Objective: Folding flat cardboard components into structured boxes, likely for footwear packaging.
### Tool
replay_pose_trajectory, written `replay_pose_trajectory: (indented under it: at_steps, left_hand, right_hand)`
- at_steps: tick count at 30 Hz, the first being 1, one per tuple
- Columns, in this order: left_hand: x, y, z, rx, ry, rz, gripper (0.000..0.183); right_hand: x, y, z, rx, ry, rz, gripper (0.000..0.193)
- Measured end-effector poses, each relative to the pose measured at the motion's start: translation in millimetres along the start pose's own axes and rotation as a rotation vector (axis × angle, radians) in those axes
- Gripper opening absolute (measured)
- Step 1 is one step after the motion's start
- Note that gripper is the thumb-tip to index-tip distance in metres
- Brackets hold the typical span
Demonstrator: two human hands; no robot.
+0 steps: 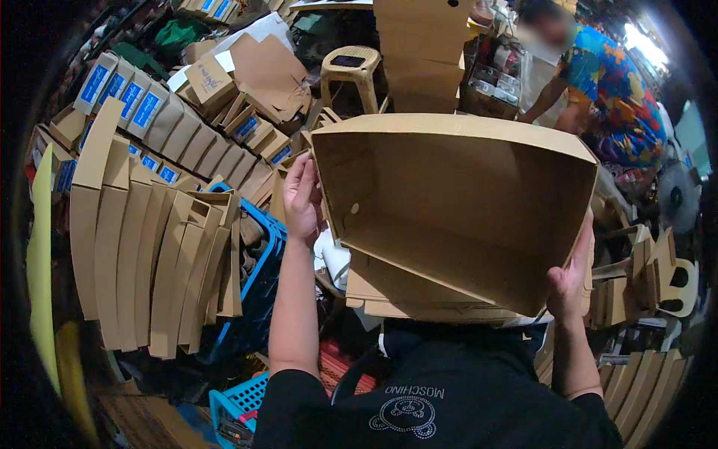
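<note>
A brown cardboard box (456, 202) is held up in front of me, tilted so that its open side faces me. At its left end, my left hand (301, 196) grips the side wall with the fingers raised. My right hand (571, 277) clasps the lower right end, its thumb over the edge and its other fingers mostly hidden behind the wall. A small round hole shows in the box's left end. Below the box lie flat cardboard pieces (396, 288), partly covered by it.
Nested cardboard trays (149, 247) lean by a blue crate (262, 254) on the left. Behind them are rows of boxes with blue labels (138, 101). A plastic stool (351, 67) stands ahead. A person in a colourful shirt (617, 93) bends at right, near a fan (677, 196).
</note>
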State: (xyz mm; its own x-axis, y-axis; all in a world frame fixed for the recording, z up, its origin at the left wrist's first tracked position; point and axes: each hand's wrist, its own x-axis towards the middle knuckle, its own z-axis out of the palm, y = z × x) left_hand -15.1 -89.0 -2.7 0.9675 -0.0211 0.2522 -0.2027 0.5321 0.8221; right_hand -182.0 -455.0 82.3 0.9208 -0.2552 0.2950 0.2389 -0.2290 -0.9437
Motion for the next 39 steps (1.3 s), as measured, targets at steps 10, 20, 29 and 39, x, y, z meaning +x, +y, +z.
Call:
replay_pose_trajectory:
  at_steps: [10, 20, 29, 39]
  left_hand:
    - [2.6, 9.9, -9.9, 0.264, -0.018, 0.071, 0.040]
    - [-0.3, 26.2, 17.5, 0.823, 0.066, 0.277, 0.024]
    - [-2.3, 26.9, 22.6, 0.903, 0.104, 0.282, 0.026]
    - [-6.2, 30.2, 30.4, 1.070, 0.111, 0.353, 0.031]
  right_hand:
    - [-7.2, -11.7, 10.0, 0.019, -0.010, -0.028, 0.147]
    - [-7.3, -12.1, 15.0, 0.007, -0.031, -0.109, 0.148]
    - [-8.6, -11.8, 18.2, -0.009, -0.035, -0.131, 0.147]
    - [-6.0, -14.9, 17.9, -0.024, -0.048, -0.113, 0.145]
